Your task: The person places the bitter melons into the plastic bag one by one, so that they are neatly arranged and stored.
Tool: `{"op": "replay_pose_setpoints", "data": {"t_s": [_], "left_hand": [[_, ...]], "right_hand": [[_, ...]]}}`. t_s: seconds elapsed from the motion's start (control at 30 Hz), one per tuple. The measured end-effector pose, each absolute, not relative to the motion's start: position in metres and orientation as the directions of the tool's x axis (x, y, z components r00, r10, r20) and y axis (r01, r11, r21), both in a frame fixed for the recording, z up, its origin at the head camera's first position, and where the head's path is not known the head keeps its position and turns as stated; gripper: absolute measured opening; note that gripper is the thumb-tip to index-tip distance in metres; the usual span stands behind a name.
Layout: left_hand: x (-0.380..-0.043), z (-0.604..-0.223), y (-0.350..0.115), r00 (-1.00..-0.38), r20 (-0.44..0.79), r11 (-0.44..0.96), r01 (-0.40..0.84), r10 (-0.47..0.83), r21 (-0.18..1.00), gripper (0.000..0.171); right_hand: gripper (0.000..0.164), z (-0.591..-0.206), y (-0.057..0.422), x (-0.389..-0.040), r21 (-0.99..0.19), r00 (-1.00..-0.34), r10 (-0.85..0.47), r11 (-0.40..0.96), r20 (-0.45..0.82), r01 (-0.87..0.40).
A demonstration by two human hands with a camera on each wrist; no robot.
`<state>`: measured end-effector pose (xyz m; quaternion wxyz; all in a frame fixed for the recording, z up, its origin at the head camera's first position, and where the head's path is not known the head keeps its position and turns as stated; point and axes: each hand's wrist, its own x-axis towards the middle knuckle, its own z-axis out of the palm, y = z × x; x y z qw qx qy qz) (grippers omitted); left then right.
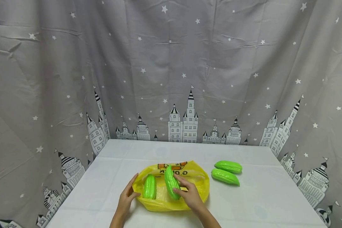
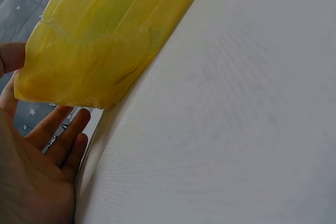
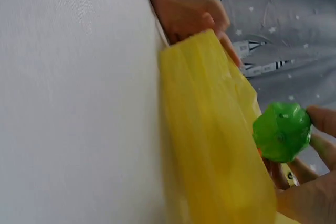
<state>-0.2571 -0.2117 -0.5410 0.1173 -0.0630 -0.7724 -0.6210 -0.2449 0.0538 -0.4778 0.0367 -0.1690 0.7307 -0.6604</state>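
A yellow plastic bag (image 1: 161, 206) lies on the table with its mouth spread wide. My left hand (image 1: 127, 197) pinches its left rim, thumb at the inner side and fingers outside, as the bag's edge (image 2: 100, 72) between them shows in the left wrist view. My right hand (image 1: 191, 193) grips a bright green, ridged bitter melon (image 1: 171, 183) and holds it over the bag's opening. In the right wrist view the melon's end (image 3: 282, 132) faces the camera, beside the bag's wall. Another bitter melon (image 1: 149, 187) lies inside the bag at the left.
Two more bitter melons lie to the right of the bag, a rear one (image 1: 228, 166) and a front one (image 1: 225, 176). A white cloth covers the table (image 1: 259, 202). Behind and at both sides hangs a grey curtain (image 1: 182, 57) with stars and castles.
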Motion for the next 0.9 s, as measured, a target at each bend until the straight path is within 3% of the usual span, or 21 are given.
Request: {"op": "replay_pose_setpoints", "data": {"t_s": [0.43, 0.7, 0.9], "left_hand": [[-0.255, -0.538, -0.210, -0.968, 0.245, 0.242, 0.225, -0.056, 0.944, 0.066], [-0.254, -0.537, -0.211, -0.964, 0.263, 0.233, 0.246, -0.047, 0.941, 0.066], [-0.256, -0.537, -0.209, -0.965, 0.257, 0.246, 0.236, -0.055, 0.940, 0.066]], "right_hand": [[0.054, -0.527, 0.022, -0.264, -0.994, -0.978, -0.181, 0.029, 0.100, -0.107], [0.057, -0.536, 0.005, -0.267, -0.998, -0.991, -0.117, -0.002, 0.070, -0.070], [0.057, -0.537, -0.001, -0.269, -0.997, -0.997, -0.061, 0.062, 0.044, -0.047]]}}
